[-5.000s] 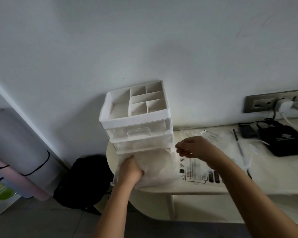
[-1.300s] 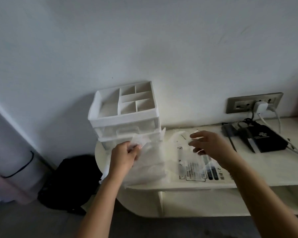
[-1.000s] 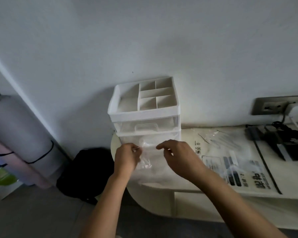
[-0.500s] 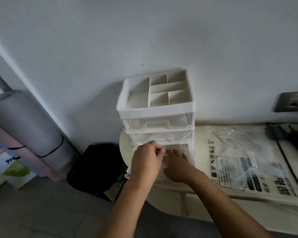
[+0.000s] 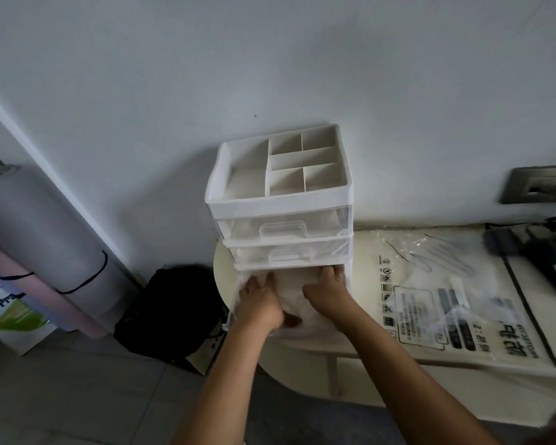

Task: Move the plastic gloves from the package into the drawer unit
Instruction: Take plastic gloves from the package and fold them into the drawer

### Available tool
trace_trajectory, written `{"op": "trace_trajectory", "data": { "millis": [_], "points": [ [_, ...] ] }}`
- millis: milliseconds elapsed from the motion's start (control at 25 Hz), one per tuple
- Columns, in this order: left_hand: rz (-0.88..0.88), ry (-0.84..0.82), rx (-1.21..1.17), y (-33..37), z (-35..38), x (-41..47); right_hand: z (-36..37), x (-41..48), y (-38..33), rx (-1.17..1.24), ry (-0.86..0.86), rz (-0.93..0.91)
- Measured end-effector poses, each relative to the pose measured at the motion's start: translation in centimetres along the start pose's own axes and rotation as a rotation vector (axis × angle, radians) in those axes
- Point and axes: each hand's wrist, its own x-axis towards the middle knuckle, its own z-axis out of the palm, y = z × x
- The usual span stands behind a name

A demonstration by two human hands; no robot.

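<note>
Pressing the plastic gloves (image 5: 291,292) down into the pulled-out bottom drawer (image 5: 305,330) of the drawer unit (image 5: 280,200), left hand (image 5: 260,305) at the pile's 9 o'clock, right hand (image 5: 326,292) at its 3 o'clock, fingers of both laid flat, gripping nothing. Lying flat on the counter (image 5: 220,271) at the unit's 3 o'clock: the printed package (image 5: 456,303).

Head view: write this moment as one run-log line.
left hand, right hand: pressing gloves into drawer | drawer: open | package: on table
</note>
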Motion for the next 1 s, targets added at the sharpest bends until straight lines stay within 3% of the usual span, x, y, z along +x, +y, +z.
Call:
{"op": "trace_trajectory", "data": {
  "millis": [160, 280, 480, 600, 720, 800, 920, 1000],
  "points": [
    [0.013, -0.146, 0.178, 0.8, 0.0, 1.7, -0.5, -0.2, -0.3, 0.139, 0.002, 0.006],
    [-0.005, -0.234, 0.276, 1.6, -0.5, 2.0, -2.4, -1.4, -1.2, 0.226, -0.112, -0.002],
    [-0.032, -0.143, 0.185, 1.6, -0.3, 1.1, -8.8, -4.2, -1.1, 0.290, -0.256, -0.064],
    [0.025, 0.034, 0.081, 2.4, -0.7, -1.0, -13.1, -4.6, 1.7, 0.274, -0.034, -0.038],
    [0.061, 0.207, -0.019, 4.4, -2.3, -3.9, -17.9, -4.3, 6.7, -0.160, 0.407, 0.026],
    [0.139, 0.338, -0.088, 6.5, -3.5, -6.0, -21.1, -4.2, 10.2, -0.300, 0.569, 0.148],
    [0.354, 0.417, -0.234, 10.9, -3.6, -7.8, -23.8, -4.5, 13.6, -0.414, 0.543, 0.341],
    [0.504, 0.359, -0.360, 14.0, -2.1, -8.1, -23.8, -4.6, 14.5, -0.424, 0.486, 0.342]
  ]
}}
